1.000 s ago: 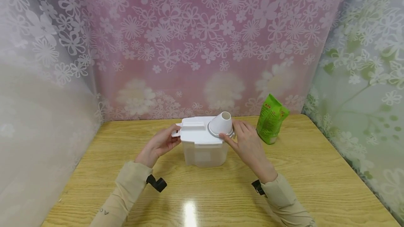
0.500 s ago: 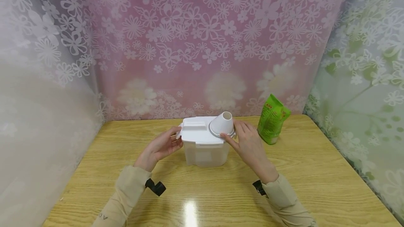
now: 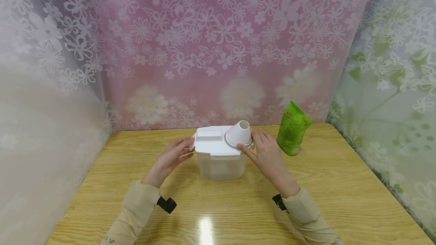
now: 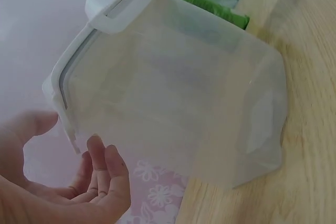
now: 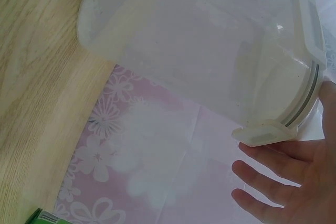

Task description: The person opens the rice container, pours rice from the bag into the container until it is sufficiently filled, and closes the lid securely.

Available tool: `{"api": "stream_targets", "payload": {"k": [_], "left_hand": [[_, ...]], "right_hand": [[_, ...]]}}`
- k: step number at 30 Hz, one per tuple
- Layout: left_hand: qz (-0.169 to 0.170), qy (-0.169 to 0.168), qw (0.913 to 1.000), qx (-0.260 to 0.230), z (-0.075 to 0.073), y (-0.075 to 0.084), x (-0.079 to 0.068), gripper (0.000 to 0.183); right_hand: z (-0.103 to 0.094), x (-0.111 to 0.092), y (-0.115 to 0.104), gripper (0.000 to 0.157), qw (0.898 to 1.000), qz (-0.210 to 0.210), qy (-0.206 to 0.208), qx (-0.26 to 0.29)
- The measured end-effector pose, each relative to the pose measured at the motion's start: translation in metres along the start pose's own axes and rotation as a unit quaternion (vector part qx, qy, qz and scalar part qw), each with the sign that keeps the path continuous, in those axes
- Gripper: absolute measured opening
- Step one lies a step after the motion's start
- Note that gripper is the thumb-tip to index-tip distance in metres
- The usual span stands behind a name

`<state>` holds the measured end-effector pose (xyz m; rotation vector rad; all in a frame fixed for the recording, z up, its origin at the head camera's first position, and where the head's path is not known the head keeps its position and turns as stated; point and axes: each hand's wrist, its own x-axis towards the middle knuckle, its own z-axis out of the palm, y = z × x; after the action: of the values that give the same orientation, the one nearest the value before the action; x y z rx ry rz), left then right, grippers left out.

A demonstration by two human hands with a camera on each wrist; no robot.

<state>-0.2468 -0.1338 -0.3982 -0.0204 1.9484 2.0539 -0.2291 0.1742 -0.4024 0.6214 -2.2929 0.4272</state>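
A translucent plastic storage container stands upright on the table, topped by a white lid. A hollow white cone-shaped cap sits on the lid's right part. At the container's left end, my left hand has thumb and curved fingers around a white latch, which slants downward. My right hand grips the opposite end, thumb at the cone's base. In the right wrist view, its index finger lies against another latch while the other fingers spread beside it. The container looks see-through with nothing visible inside.
A green printed bag stands behind and right of the right hand. Flowered curtains close off the back and both sides of the wooden table.
The left-end latch stuck out flat one second ago and now tilts down. My left hand has shifted slightly with it, its fingers straighter. The right hand and container stay put.
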Motion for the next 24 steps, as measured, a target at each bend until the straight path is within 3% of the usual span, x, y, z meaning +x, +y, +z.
{"api": "stream_targets", "payload": {"k": [5, 10, 17, 24], "left_hand": [[0.032, 0.010, 0.9976, 0.059, -0.001, 0.000, -0.003, 0.058], [0.070, 0.032, 0.9883, 0.132, 0.000, 0.001, -0.007, 0.055], [0.139, 0.064, 0.9603, 0.233, 0.004, 0.003, -0.013, 0.051], [0.215, 0.086, 0.9301, 0.285, 0.009, 0.004, -0.016, 0.047]], "right_hand": [[-0.001, 0.000, 0.000, 0.073, 1.000, 0.003, -0.005, 0.001], [-0.001, 0.000, -0.001, 0.074, 1.000, 0.001, -0.006, 0.001], [0.000, 0.000, -0.001, 0.070, 1.000, 0.007, -0.005, 0.012], [0.000, -0.001, -0.002, 0.072, 1.000, 0.011, -0.004, 0.018]]}}
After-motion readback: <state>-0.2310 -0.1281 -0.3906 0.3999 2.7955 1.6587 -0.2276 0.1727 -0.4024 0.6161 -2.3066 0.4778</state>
